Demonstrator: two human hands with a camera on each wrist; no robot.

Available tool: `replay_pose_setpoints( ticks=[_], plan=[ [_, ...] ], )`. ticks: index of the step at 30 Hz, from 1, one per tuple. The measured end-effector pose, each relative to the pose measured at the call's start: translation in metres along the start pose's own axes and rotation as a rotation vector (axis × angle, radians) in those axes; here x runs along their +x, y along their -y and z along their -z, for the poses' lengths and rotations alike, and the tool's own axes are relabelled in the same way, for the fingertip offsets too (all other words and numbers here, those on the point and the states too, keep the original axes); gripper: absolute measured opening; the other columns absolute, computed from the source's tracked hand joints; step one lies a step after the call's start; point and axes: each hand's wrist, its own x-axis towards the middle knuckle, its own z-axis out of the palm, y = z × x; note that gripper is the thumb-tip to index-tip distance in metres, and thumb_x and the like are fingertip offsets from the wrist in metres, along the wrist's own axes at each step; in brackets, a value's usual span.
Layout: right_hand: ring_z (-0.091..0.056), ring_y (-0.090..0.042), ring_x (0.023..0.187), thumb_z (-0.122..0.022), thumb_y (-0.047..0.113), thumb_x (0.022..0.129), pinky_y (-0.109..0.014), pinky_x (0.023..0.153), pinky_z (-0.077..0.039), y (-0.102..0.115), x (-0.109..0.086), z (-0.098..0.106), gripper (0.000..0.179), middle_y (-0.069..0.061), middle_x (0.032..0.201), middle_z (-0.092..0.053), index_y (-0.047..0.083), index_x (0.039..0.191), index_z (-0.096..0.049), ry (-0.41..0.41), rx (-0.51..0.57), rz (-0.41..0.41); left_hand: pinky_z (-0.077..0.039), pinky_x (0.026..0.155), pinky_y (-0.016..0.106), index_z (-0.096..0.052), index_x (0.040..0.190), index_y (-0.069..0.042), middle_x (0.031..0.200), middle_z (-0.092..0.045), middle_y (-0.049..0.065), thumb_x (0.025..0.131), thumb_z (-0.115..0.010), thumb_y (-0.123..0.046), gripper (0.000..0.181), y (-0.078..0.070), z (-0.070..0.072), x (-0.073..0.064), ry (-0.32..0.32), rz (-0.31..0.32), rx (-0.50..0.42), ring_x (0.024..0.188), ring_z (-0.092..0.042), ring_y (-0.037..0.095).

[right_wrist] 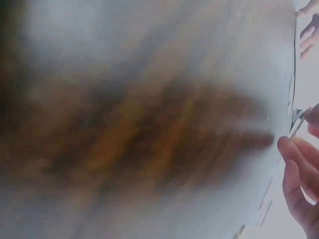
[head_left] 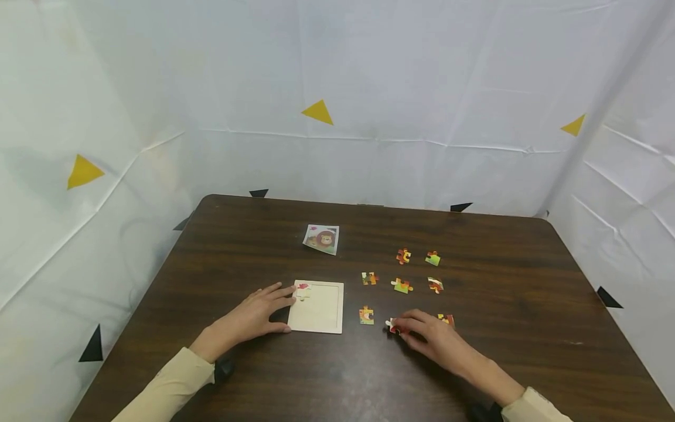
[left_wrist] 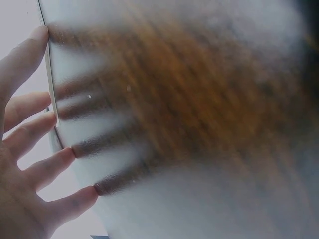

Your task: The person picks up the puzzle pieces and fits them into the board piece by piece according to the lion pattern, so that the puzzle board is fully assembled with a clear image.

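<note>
My left hand (head_left: 252, 316) rests at the left side of a pale square puzzle tray (head_left: 315, 331), thumb and fingertips against its edge and the fingers spread. One jigsaw piece with a pink patch (head_left: 303, 291) lies in the tray's upper left corner. To the right, my right hand (head_left: 433, 340) pinches a red and white jigsaw piece (head_left: 392, 326) between thumb and fingers. In the right wrist view that piece (right_wrist: 297, 125) is tilted, one edge raised off the table; its face is hidden there. The left wrist view shows the fingertips (left_wrist: 62, 158) reaching to the tray edge and tabletop.
Several loose jigsaw pieces lie face up right of the tray, among them an orange one (head_left: 366, 315) and a green one (head_left: 433, 258). A lion picture card (head_left: 321, 239) lies behind the tray. White sheeting (head_left: 369, 88) stands around the brown table (head_left: 253, 228).
</note>
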Motion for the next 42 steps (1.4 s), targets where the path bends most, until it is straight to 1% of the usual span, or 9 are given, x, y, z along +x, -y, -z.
replay_pose_setpoints(
  ticks=[4,8,13,17,23,26,30,35,42],
  plan=[
    [-0.059,-0.004,0.079,-0.075,-0.003,0.078,-0.011,0.063,-0.046,0.0,0.007,0.002,0.035,-0.001,0.104,-0.062,0.008,0.11,-0.069,-0.006,0.065,0.006,-0.032,0.102,0.066,-0.056,0.136,-0.01,0.151,-0.039,0.007,0.083,-0.073,-0.043,0.064,0.001,-0.001,0.0,-0.009,-0.009,-0.002,0.138,-0.033,0.039],
    [-0.059,-0.003,0.079,-0.073,-0.003,0.081,-0.009,0.064,-0.046,-0.001,0.017,0.006,0.032,-0.002,0.106,-0.062,0.007,0.111,-0.069,0.004,0.111,-0.022,-0.032,0.102,0.065,-0.056,0.136,-0.01,0.151,-0.039,0.007,0.083,-0.072,-0.044,0.065,0.002,-0.001,0.0,-0.01,-0.011,0.007,0.139,-0.032,0.038],
    [-0.06,-0.007,0.079,-0.072,-0.001,0.082,-0.018,0.062,-0.05,-0.005,0.031,0.008,0.028,-0.004,0.105,-0.064,0.007,0.109,-0.07,-0.01,0.147,-0.054,-0.031,0.103,0.065,-0.056,0.136,-0.011,0.152,-0.039,0.006,0.083,-0.073,-0.043,0.065,0.002,0.0,0.0,0.001,-0.001,-0.005,0.139,-0.031,0.038],
    [-0.06,-0.008,0.077,-0.073,-0.001,0.082,-0.023,0.059,-0.051,-0.009,0.046,0.008,0.026,-0.005,0.103,-0.066,0.006,0.107,-0.071,-0.017,0.146,-0.063,-0.031,0.102,0.066,-0.056,0.136,-0.011,0.151,-0.04,0.006,0.082,-0.074,-0.042,0.064,0.001,0.002,-0.001,-0.005,0.002,-0.016,0.139,-0.032,0.038],
    [-0.06,-0.006,0.077,-0.073,0.003,0.084,-0.024,0.059,-0.051,-0.013,0.061,0.005,0.023,-0.003,0.101,-0.066,0.007,0.107,-0.072,0.002,0.139,-0.104,-0.032,0.1,0.068,-0.058,0.134,-0.008,0.15,-0.041,0.009,0.082,-0.075,-0.039,0.063,0.0,0.001,-0.002,-0.019,-0.032,-0.014,0.137,-0.034,0.041],
    [-0.059,-0.006,0.076,-0.072,0.005,0.085,-0.024,0.059,-0.05,-0.015,0.069,0.003,0.022,-0.002,0.1,-0.066,0.008,0.106,-0.072,-0.001,0.134,-0.108,-0.032,0.1,0.067,-0.057,0.134,-0.008,0.15,-0.041,0.008,0.082,-0.075,-0.04,0.063,0.0,0.001,-0.001,-0.013,-0.024,-0.013,0.137,-0.034,0.04],
    [-0.058,-0.009,0.073,-0.071,0.005,0.085,-0.022,0.057,-0.048,-0.017,0.082,-0.001,0.021,-0.002,0.099,-0.065,0.008,0.106,-0.072,0.004,0.137,-0.082,-0.031,0.101,0.067,-0.057,0.135,-0.009,0.151,-0.04,0.007,0.082,-0.075,-0.039,0.063,0.001,0.0,-0.001,-0.011,-0.013,-0.015,0.138,-0.033,0.04],
    [-0.058,-0.015,0.072,-0.071,0.005,0.085,-0.019,0.057,-0.046,-0.015,0.099,-0.006,0.021,-0.005,0.098,-0.063,0.006,0.106,-0.071,0.043,0.15,-0.011,-0.031,0.102,0.067,-0.057,0.135,-0.009,0.151,-0.039,0.006,0.083,-0.074,-0.04,0.063,0.003,0.0,-0.001,-0.018,-0.017,-0.01,0.138,-0.032,0.039],
    [-0.058,-0.018,0.071,-0.07,0.003,0.085,-0.018,0.057,-0.046,-0.01,0.116,-0.017,0.019,-0.007,0.096,-0.061,0.005,0.104,-0.072,0.079,0.151,0.02,-0.031,0.101,0.067,-0.057,0.135,-0.01,0.151,-0.039,0.007,0.083,-0.074,-0.04,0.062,0.001,0.0,-0.001,-0.006,-0.016,-0.017,0.139,-0.032,0.039]
  ],
)
